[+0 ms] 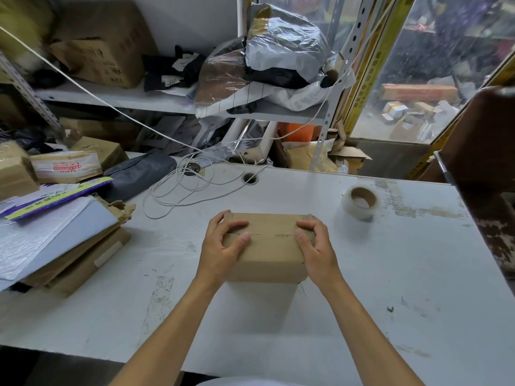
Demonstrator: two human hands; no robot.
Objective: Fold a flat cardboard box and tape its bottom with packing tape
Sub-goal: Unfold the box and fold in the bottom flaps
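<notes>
A cluttered packing room: a shelf [117, 97] stacked with cartons and plastic bags stands behind a scuffed white table [362, 274], with a clear plastic curtain to the right.

The box [267, 246], already folded up, stands on the table between the two hands, its closed flaps facing up. The left hand [223, 246] clasps its left end, fingers curled over the top edge and thumb pressing on the flap seam. The right hand [316, 246] mirrors it on the right end, fingers bent on the top and thumb lying along the seam. Both forearms reach in from the near edge, angled inward toward the box.

The tape [361, 201], a clear roll on a brown core, lies flat on the table beyond and to the right of the right hand, well apart from the box.

Small dark printing runs along the box's seam, too small to read. A carton far left of the left hand carries red print, also unreadable.

White cord [181, 190] lies coiled beyond the left hand.
</notes>
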